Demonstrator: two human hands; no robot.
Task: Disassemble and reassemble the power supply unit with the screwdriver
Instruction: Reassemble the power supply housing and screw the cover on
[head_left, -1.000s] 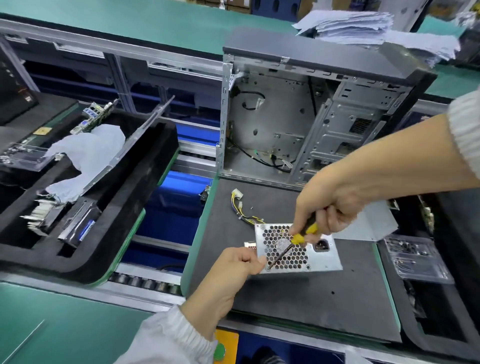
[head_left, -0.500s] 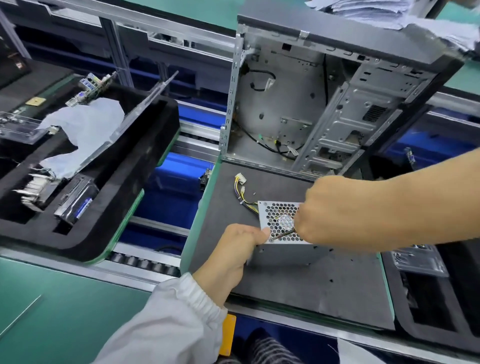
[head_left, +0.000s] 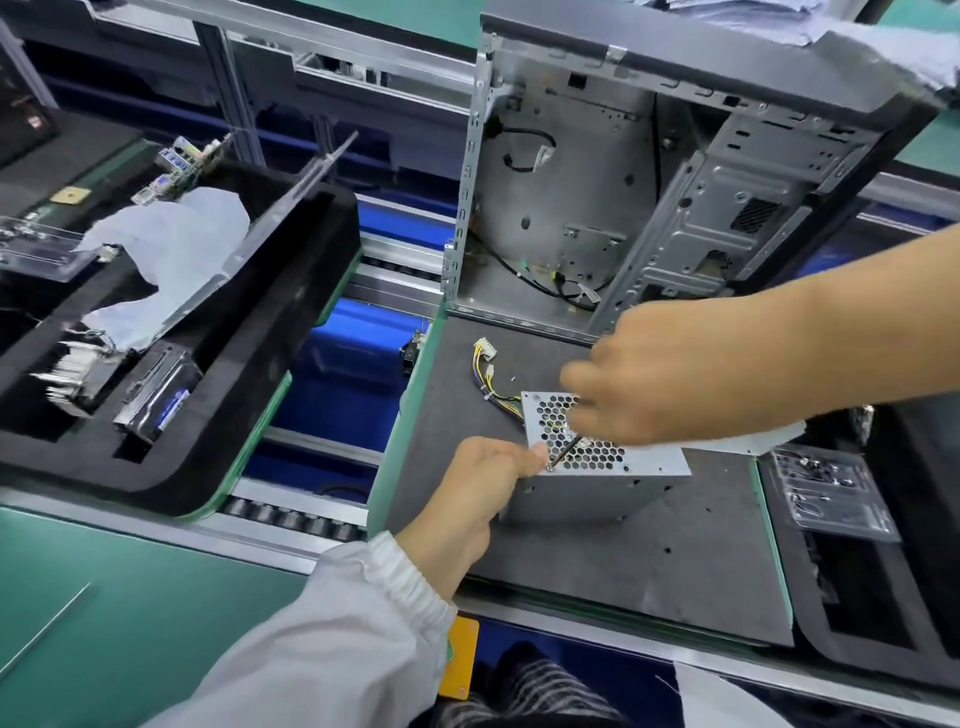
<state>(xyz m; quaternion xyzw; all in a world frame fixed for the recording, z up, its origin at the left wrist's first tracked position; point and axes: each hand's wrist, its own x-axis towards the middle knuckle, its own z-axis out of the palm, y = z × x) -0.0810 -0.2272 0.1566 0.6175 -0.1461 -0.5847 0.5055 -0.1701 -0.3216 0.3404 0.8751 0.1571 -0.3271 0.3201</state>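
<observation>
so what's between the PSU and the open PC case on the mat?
Head view: bare grey mat plus the power supply unit's yellow-black cable bundle, left of the right hand; computer case behind.

dark grey pad (head_left: 649, 561) under power supply unit (head_left: 597, 488), open computer case (head_left: 649, 208)

A factory assembly line under even, bright light: green benches (head_left: 93, 613) flank a roller conveyor (head_left: 291, 514) with aluminium rails (head_left: 332, 52) and blue bins (head_left: 353, 358) beneath. Grey foam pallets (head_left: 649, 551) with green edges ride the line. An open, stripped computer case (head_left: 649, 197) stands upright on one; a black foam tray (head_left: 270, 332) to its left holds parts and a white sheet (head_left: 176, 249). Papers (head_left: 753, 15) lie stacked behind the case.
</observation>
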